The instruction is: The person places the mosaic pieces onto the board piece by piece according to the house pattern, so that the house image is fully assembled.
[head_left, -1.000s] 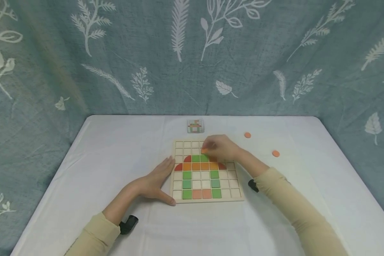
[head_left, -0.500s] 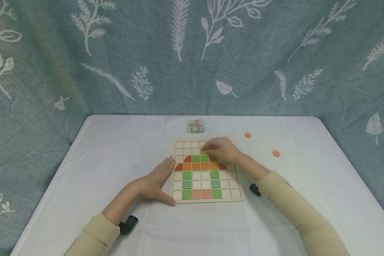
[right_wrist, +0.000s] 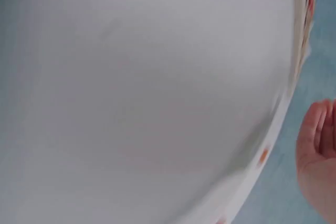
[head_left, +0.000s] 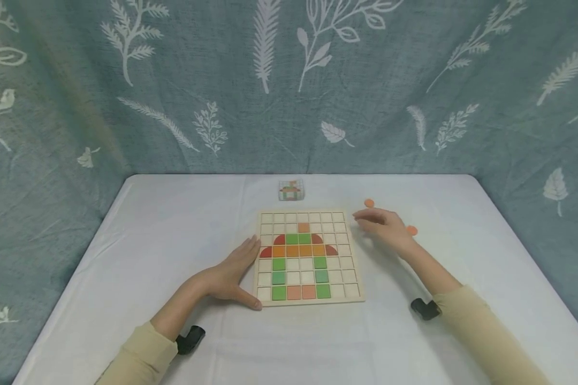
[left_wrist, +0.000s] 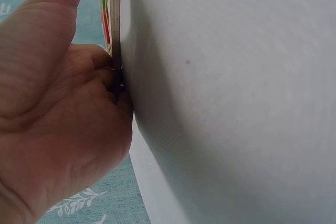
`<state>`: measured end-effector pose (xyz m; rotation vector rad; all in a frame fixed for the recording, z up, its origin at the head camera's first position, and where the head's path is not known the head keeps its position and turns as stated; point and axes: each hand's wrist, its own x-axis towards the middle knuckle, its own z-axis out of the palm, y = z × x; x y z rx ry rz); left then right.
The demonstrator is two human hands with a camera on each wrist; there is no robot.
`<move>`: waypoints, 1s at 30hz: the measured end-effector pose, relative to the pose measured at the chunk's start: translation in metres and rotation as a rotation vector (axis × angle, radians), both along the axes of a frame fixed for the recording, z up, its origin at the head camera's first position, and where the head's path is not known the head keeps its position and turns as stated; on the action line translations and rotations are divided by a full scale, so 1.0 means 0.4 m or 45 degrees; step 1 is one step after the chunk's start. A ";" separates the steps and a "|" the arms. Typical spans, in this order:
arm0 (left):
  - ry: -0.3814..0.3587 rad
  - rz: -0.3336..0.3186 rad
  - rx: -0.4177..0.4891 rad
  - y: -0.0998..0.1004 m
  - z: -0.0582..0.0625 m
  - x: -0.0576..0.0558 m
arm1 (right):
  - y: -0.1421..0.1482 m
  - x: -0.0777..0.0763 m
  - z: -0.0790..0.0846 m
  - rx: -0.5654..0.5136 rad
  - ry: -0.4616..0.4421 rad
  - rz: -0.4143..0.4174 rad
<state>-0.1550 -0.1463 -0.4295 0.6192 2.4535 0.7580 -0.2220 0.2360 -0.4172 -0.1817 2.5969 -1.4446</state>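
A square wooden grid board lies on the table, with green, red, orange and salmon tiles forming a pattern in its cells. One orange tile sits in a cell above the green ones. My left hand rests along the board's left edge, its thumb by the near corner and fingers spread. In the left wrist view, the fingers touch the board's side. To the right of the board my right hand hovers with loosely bent fingers and holds nothing visible. It is between two orange discs, a far one and a near one.
A small picture card showing a similar tile pattern lies behind the board. White cloth covers the table. Behind its far edge hangs a blue-green leaf-print curtain.
My right hand has let go of the orange tile, leaving it in its cell, and has moved right, off the board toward the discs. The left hand stays at the board's edge.
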 end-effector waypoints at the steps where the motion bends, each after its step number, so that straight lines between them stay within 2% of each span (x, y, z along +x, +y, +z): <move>1: 0.000 0.001 -0.001 0.000 0.000 0.000 | 0.027 0.007 -0.001 0.029 -0.008 -0.048; 5: -0.005 0.010 0.002 -0.002 0.002 0.003 | 0.133 0.030 0.000 0.226 -0.007 -0.229; 9: -0.006 0.017 0.001 -0.004 0.003 0.006 | 0.212 0.043 0.002 0.325 -0.055 -0.312; 12: 0.002 0.013 0.005 -0.006 0.002 0.007 | 0.244 0.044 -0.005 0.330 -0.099 -0.302; 15: 0.002 0.014 0.007 -0.006 0.001 0.006 | 0.255 0.041 -0.013 0.352 -0.091 -0.272; 22: 0.004 0.017 0.011 -0.001 0.002 0.005 | 0.244 0.040 -0.018 0.435 0.003 -0.227; 30: -0.008 0.022 0.014 0.003 0.004 0.005 | 0.240 0.039 -0.026 0.477 0.080 -0.255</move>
